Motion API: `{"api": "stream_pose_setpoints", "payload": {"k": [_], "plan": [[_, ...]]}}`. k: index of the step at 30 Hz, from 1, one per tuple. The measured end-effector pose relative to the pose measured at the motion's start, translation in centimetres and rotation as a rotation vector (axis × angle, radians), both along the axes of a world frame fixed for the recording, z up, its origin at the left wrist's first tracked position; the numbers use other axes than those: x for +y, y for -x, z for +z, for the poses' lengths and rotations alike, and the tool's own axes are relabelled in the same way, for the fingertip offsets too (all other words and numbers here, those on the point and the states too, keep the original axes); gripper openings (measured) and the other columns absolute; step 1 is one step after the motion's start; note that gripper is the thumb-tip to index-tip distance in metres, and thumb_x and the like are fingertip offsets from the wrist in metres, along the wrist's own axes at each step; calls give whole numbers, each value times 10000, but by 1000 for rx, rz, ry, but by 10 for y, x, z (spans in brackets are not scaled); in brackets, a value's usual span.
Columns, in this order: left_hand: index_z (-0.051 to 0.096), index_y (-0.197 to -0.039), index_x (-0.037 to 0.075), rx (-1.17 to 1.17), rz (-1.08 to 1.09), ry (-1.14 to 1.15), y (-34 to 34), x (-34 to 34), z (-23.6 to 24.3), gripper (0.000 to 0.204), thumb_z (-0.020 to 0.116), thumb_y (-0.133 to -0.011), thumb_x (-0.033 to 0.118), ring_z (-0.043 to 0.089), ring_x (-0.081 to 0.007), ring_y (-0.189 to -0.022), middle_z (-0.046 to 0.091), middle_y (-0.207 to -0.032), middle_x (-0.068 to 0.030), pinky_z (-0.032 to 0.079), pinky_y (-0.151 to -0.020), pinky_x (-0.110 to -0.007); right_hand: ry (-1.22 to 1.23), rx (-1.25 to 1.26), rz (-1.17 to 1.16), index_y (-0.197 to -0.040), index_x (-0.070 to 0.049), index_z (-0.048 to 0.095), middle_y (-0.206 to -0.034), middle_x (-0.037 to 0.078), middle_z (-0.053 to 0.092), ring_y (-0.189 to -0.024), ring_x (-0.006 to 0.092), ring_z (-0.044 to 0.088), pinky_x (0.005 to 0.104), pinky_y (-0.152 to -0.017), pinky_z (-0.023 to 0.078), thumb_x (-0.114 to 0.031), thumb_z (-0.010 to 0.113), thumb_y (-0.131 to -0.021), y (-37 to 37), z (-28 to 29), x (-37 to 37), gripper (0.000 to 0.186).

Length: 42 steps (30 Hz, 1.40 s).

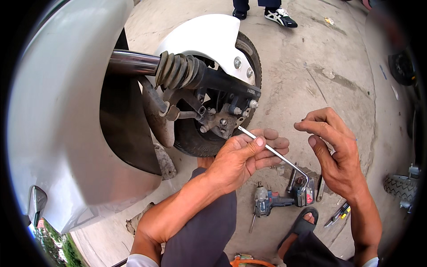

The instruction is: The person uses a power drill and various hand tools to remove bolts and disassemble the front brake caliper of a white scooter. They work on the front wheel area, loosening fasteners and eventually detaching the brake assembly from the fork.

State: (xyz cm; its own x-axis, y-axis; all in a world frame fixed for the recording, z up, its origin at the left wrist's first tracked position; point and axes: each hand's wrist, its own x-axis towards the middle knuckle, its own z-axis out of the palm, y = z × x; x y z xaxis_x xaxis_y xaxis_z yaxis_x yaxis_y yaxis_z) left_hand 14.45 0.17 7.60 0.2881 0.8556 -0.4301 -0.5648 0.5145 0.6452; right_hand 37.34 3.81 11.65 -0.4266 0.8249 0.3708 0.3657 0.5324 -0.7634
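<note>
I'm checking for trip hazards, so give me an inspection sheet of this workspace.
Surface: ground, stained and cracked.
Job's things: L-shaped key, its tip near the bolted bracket by the wheel; contact unclear.
Clutter: power driver on the ground near the sandal.
Hands: left hand holds the key; right hand empty, fingers curled.
Cables: thin dark line on the ground, wire or crack unclear.
Surroundings: another person's shoes; small tyre at right.
</note>
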Motion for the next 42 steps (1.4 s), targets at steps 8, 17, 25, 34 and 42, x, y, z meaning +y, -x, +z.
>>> {"api": "stream_pose_setpoints", "payload": {"k": [8,17,25,34,42], "plan": [[540,-1270,-57,268,-434,144,14,-17,-20,300,476,-1061,148,679,-309,-1094,669,-1145,-191,568,-974,-436,-273,-210,86,-869,-50,682,-833,65,573,-824,249,606,391,-728,452,-199,756,-798,97,-29,19,181],[532,-1255,-57,325,-544,71,17,-17,-13,282,491,-1041,122,695,-266,-1062,664,-1143,-157,594,-922,-426,-642,-371,-2,-745,-105,605,-810,28,514,-751,190,567,362,-663,390,-191,737,-742,138,-69,33,157],[511,-1261,-87,304,-584,61,31,-20,-22,295,459,-1047,108,690,-282,-1079,649,-1163,-191,582,-944,-421,-490,-247,-10,-803,-91,647,-828,39,547,-743,194,590,360,-664,393,-127,645,-765,148,-60,30,53],[492,-1277,-95,327,-598,74,29,-18,-12,304,447,-1047,98,675,-280,-1108,638,-1184,-202,581,-947,-413,-461,-288,40,-848,-69,603,-806,65,545,-760,236,617,381,-668,414,-146,753,-766,151,-63,32,187],[493,-1263,-101,336,-626,72,26,-16,-13,302,452,-1042,99,673,-287,-1111,607,-1195,-188,576,-957,-412,-384,-278,31,-864,-62,602,-837,79,543,-777,258,615,379,-689,429,-158,751,-780,142,-56,32,196]]}}
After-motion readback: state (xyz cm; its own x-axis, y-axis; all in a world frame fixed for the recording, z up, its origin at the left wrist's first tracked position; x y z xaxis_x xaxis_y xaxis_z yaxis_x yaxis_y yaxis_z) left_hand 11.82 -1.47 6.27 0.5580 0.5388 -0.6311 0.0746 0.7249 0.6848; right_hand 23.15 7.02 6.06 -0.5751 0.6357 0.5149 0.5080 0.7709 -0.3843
